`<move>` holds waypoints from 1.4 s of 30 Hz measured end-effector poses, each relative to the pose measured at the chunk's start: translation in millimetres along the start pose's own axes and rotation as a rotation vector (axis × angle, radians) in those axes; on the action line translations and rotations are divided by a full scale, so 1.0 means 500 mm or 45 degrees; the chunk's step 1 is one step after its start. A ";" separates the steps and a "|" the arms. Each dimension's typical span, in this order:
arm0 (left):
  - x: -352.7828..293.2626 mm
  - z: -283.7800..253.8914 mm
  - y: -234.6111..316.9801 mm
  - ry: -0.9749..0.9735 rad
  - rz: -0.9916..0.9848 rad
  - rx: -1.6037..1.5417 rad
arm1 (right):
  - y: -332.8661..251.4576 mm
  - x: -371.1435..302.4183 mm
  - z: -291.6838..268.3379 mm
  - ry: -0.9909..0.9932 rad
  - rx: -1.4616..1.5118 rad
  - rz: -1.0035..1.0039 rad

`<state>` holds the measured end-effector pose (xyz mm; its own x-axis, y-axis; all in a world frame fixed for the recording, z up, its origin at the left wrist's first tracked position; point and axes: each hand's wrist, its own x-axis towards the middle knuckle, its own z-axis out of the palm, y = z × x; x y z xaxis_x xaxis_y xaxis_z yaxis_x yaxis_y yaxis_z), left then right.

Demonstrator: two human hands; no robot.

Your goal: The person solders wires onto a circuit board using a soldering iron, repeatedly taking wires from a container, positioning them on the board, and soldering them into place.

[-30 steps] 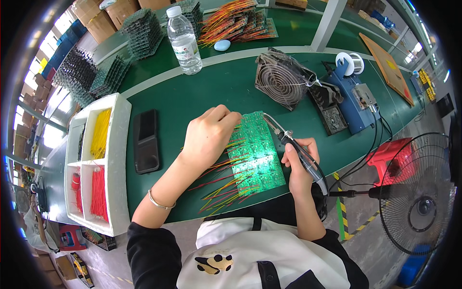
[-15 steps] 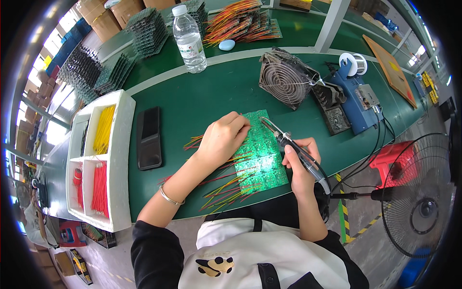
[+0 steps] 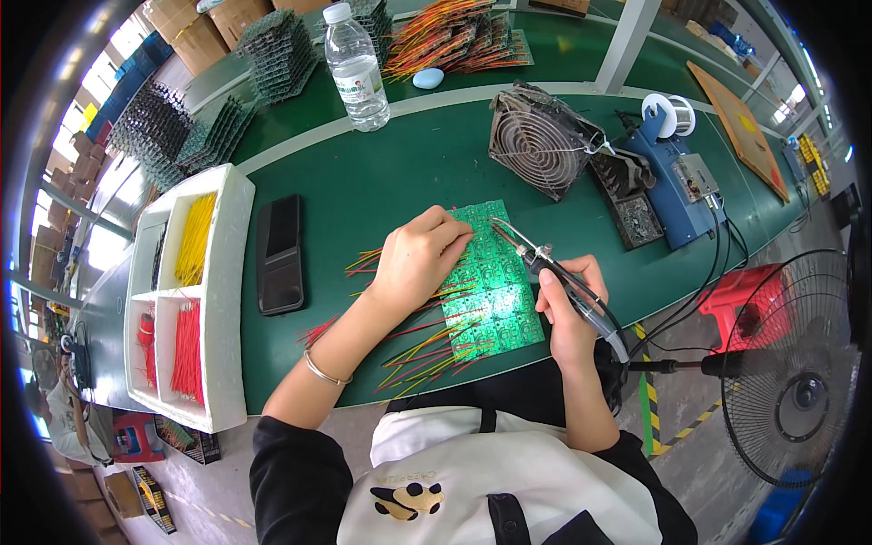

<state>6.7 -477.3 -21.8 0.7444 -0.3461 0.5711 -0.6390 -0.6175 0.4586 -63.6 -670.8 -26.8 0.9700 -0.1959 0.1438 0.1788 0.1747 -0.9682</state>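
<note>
A green circuit board panel [image 3: 509, 341] lies on the green worktop near its front edge. Red and yellow wires [image 3: 422, 365] stick out from the panel's left side, fanned over the worktop. My left hand [image 3: 411, 262] rests at the panel's upper left, thumb and fingers pinched together. Whatever sits between those fingertips is too small and hidden to make out. In my right hand [image 3: 574, 331] is a soldering iron [image 3: 599, 320] with a thin metal feed tube alongside. Its tip is over the panel's upper part, just right of my left fingertips; contact cannot be told.
A white foam box [image 3: 232, 272] of red and yellow wires stands left, beside a black phone-like case [image 3: 280, 259]. Behind are a water bottle [image 3: 357, 77] and wired boards [image 3: 454, 41]. A small fan [image 3: 538, 141] and blue soldering station [image 3: 668, 177] stand right.
The view has shifted very slightly. Both hands and the soldering iron keep nearly the same place over the panel.
</note>
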 end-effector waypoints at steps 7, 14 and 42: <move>0.003 -0.004 0.005 0.013 -0.050 0.004 | -0.003 -0.001 0.003 0.000 -0.009 -0.002; 0.007 -0.004 0.010 -0.040 -0.049 0.085 | -0.003 -0.002 0.001 0.003 0.017 0.006; 0.007 0.002 0.007 0.043 0.011 0.148 | -0.004 -0.003 0.003 0.003 -0.042 -0.006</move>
<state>7.0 -481.7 -19.0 0.7305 -0.3292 0.5983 -0.6174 -0.6927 0.3727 -65.1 -669.2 -24.8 0.9688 -0.1990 0.1478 0.1777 0.1415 -0.9739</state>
